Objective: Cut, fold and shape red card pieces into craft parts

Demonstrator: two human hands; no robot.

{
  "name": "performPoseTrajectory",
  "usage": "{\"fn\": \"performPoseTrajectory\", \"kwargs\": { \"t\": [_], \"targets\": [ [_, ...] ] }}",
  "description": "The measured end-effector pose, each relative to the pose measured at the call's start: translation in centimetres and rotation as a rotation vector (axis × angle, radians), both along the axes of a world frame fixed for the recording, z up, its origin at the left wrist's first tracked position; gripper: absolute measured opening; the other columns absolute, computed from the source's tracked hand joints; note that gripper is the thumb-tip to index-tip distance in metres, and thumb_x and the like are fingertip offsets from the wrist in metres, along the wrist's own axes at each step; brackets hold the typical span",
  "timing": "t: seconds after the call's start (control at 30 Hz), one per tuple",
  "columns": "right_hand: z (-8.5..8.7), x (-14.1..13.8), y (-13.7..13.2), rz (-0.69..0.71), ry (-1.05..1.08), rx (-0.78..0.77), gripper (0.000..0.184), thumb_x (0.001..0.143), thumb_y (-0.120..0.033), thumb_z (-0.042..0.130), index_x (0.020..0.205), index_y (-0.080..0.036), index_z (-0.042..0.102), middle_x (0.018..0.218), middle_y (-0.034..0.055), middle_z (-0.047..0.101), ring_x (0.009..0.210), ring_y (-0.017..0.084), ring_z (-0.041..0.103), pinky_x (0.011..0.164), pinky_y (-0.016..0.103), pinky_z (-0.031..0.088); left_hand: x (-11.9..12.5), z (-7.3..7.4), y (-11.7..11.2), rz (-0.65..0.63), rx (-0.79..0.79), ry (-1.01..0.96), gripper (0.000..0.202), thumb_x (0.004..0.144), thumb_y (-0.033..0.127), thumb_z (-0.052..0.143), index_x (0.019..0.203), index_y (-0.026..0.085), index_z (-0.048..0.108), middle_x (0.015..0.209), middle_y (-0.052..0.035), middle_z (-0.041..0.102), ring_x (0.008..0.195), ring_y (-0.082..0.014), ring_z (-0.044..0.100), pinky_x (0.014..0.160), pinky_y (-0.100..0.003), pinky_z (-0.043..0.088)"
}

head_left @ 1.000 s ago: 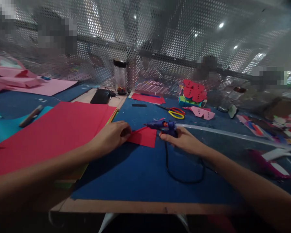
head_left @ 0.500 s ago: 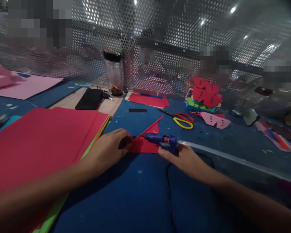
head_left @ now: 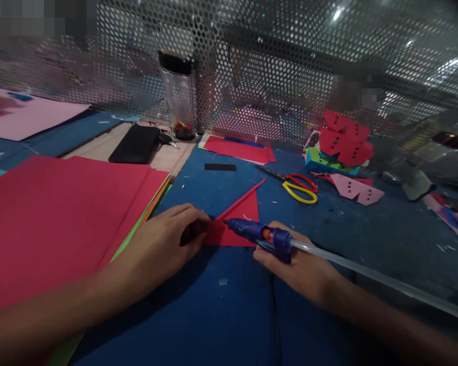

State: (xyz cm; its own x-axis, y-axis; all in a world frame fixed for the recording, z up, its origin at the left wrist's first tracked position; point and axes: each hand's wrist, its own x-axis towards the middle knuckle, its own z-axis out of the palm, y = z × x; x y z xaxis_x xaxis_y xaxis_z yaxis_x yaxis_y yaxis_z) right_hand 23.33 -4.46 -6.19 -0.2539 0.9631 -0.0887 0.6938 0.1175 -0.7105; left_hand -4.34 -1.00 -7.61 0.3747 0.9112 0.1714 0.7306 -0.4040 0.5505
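Note:
My left hand pinches the left corner of a small piece of red paper lying on the blue table. A raised, folded strip runs diagonally along the paper's upper edge. My right hand is wrapped round a blue glue gun. Its dark nozzle points left, close to the fold and just right of my left fingertips; whether it touches the paper I cannot tell. A long clear glue stick sticks out of the gun's back, over my right forearm. The fingertips of my left hand are partly hidden.
A stack of coloured paper lies left. Scissors, a black strip and red paper pieces lie beyond my hands. Farther back are a phone, a bottle and cut paper shapes. A black cord runs toward me.
The view has shifted slightly. The glue gun tilts a little more, its back end lower, while its nozzle stays near the fold. My left hand keeps its pinch on the paper's corner.

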Motion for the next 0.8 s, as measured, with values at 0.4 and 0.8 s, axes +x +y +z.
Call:
{"fn": "performPoseTrajectory", "kwargs": {
  "t": [0.4,0.8],
  "targets": [
    [0.38,-0.58,-0.17,0.104,-0.076,0.081,0.025,0.092,-0.048,0.063,0.083,-0.025,0.059,0.077,-0.0015,0.06,0.067,0.016,0.053,0.061,0.029,0.041,-0.17,-0.2,-0.16,-0.029,0.038,0.023,0.019,0.088,0.033,0.059,0.104,0.03,0.068,0.096,-0.0029,0.072,0.086,-0.0234,0.065,0.074,-0.036,0.051],
    [0.35,-0.8,0.0,0.097,-0.129,0.085,0.023,0.092,-0.05,0.062,0.089,-0.027,0.065,0.086,0.0002,0.066,0.072,0.018,0.059,0.069,0.033,0.045,-0.21,-0.44,-0.06,-0.041,0.071,0.02,0.021,0.089,0.034,0.059,0.107,0.029,0.067,0.096,-0.0029,0.071,0.085,-0.0221,0.064,0.073,-0.035,0.051]
  ]
}}
